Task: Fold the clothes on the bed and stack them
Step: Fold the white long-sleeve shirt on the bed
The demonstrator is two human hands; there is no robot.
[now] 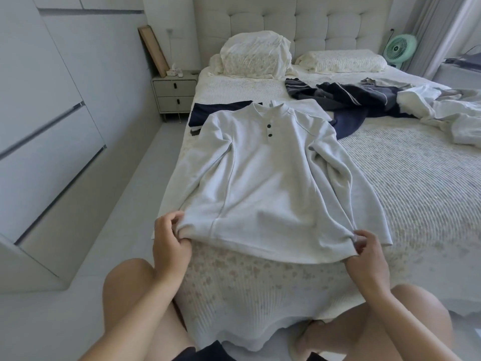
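— Pale knit shirt (263,178): flat, face up on the bed (403,178). Grips?
— Left hand (169,246) and right hand (369,254) each pinch a hem corner. Likely soft, light, limp; best held at hem or shoulders. Dark clothes (346,100) lie beyond, unfolded.

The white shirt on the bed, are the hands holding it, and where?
Yes. The left hand and the right hand each pinch a bottom corner of the white shirt, at its hem.
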